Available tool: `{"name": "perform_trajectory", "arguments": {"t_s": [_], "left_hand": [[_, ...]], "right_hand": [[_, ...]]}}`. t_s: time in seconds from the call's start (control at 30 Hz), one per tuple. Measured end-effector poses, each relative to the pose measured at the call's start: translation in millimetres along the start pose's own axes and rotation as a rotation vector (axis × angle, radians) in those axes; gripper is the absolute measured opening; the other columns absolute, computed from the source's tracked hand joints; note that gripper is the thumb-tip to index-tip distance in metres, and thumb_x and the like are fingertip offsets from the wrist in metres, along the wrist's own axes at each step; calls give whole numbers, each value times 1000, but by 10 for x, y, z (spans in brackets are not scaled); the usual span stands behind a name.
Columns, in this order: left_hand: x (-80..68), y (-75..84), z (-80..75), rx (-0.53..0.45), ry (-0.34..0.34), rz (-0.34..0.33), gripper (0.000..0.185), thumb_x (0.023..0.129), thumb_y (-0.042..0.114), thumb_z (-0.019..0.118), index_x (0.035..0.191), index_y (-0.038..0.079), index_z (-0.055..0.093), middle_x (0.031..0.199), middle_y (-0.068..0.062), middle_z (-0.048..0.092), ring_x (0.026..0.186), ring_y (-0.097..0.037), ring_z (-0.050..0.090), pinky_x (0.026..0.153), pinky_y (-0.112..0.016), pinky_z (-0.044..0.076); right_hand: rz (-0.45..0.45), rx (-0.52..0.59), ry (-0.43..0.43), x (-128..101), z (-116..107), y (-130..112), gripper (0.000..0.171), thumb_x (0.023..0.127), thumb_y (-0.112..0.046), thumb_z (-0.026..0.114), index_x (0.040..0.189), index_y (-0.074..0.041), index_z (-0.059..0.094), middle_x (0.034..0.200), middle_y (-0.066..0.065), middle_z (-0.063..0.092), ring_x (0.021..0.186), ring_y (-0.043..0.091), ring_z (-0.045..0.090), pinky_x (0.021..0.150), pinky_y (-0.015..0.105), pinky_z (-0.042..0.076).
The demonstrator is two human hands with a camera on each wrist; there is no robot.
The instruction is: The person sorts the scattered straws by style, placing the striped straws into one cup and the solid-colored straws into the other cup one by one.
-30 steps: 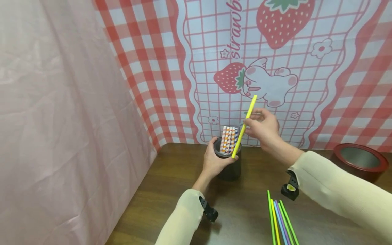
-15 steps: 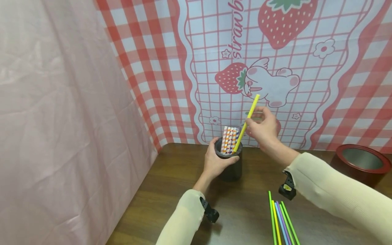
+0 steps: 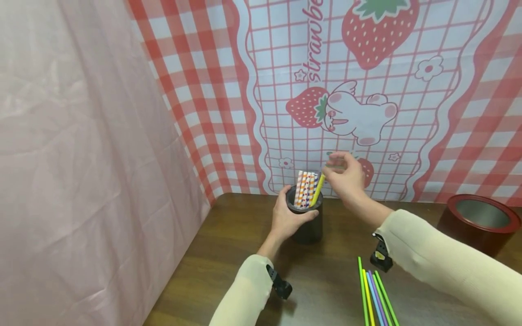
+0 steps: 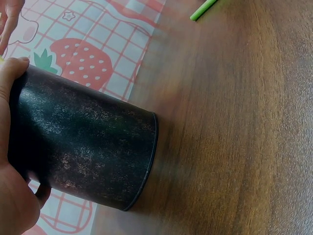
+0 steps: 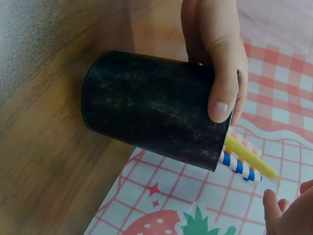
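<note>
At far left hangs a pale pink cloth (image 3: 81, 158); next, the left hand (image 3: 285, 216) grips a black canister (image 3: 307, 228) near its rim, thumb along the front, fingers round the far side; the canister stands upright on the brown surface (image 3: 228, 235); patterned straws (image 3: 303, 189) rise out of it; at their right a yellow straw (image 3: 318, 190) stands inside the rim, leaning right, just behind the left thumb; the right hand (image 3: 346, 175) hovers beside its upper end, fingers loosely bent, a small gap between fingertips and straw in the right wrist view; nearer the viewer lie loose coloured straws (image 3: 375, 299); at far right stands a dark red tin (image 3: 465, 233).
</note>
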State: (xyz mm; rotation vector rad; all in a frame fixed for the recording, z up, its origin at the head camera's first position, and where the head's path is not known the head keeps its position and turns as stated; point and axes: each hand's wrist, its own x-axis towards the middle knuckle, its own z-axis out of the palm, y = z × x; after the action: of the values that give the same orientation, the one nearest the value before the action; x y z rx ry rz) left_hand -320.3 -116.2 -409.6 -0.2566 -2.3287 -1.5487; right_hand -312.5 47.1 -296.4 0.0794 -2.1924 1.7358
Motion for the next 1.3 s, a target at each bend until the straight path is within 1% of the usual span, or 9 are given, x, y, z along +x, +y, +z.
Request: {"name": "perform_trajectory", "arguments": {"t_s": [0.17, 0.27, 0.47, 0.73, 0.87, 0.97, 1.1, 1.2, 1.3], "left_hand": [[3, 19, 47, -4, -5, 13, 98, 62, 34, 88, 143, 13, 37, 134, -4, 51, 120, -16, 50, 101, -36, 41], [5, 46, 83, -6, -12, 22, 98, 62, 34, 88, 143, 13, 36, 135, -6, 51, 120, -17, 50, 101, -37, 41], [22, 83, 136, 3, -10, 25, 99, 62, 35, 89, 143, 14, 37, 135, -5, 51, 120, -18, 50, 101, -37, 41], [38, 61, 134, -1, -20, 19, 99, 62, 35, 89, 143, 14, 37, 134, -3, 52, 119, -15, 50, 100, -36, 42], [25, 37, 94, 0, -12, 14, 100, 62, 35, 89, 144, 13, 36, 133, -4, 52, 119, -16, 50, 99, -37, 42], [11, 28, 70, 4, -5, 6, 100, 62, 36, 89, 144, 14, 36, 133, -4, 52, 118, -16, 51, 99, -38, 42], [-22, 28, 40, -4, -11, -4, 99, 63, 36, 89, 143, 15, 36, 133, -4, 52, 118, -16, 50, 100, -37, 41], [-47, 28, 30, -11, -14, -4, 99, 64, 35, 89, 144, 12, 36, 134, -5, 51, 119, -18, 50, 100, -39, 41], [-56, 28, 35, -10, -15, 2, 99, 64, 35, 88, 144, 10, 35, 134, -7, 51, 119, -19, 50, 100, -41, 41]], "right_hand": [[-3, 44, 3, 30, -92, 22, 44, 84, -3, 63, 126, -1, 52, 122, 18, 61, 99, 21, 62, 73, 20, 54], [-14, 51, -7, 29, -223, 43, 44, 84, -4, 63, 127, 0, 52, 122, 18, 60, 97, 20, 63, 74, 23, 55], [-120, -145, -32, 17, -661, 135, 45, 89, -15, 65, 128, 1, 52, 124, 23, 59, 112, 35, 58, 93, 42, 48], [-130, -329, -64, 23, -1334, 324, 56, 93, -35, 61, 135, 0, 46, 133, 26, 52, 121, 44, 50, 89, 52, 45], [-131, -401, -43, 28, -1638, 419, 62, 91, -41, 63, 136, -2, 46, 134, 26, 52, 120, 45, 50, 75, 23, 49], [-95, -443, -23, 25, -1870, 479, 68, 89, -47, 64, 137, -4, 45, 135, 27, 50, 120, 47, 49, 68, 14, 44], [-50, -459, -18, -5, -2180, 563, 73, 90, -48, 62, 141, -3, 40, 139, 31, 44, 123, 53, 42, 87, 52, 47], [-47, -492, -6, -44, -2424, 650, 73, 91, -47, 59, 143, -1, 37, 140, 32, 41, 122, 54, 39, 89, 67, 35], [-34, -571, 34, -80, -2646, 746, 76, 92, -48, 58, 146, 0, 34, 141, 33, 39, 120, 55, 39, 84, 66, 36]]}}
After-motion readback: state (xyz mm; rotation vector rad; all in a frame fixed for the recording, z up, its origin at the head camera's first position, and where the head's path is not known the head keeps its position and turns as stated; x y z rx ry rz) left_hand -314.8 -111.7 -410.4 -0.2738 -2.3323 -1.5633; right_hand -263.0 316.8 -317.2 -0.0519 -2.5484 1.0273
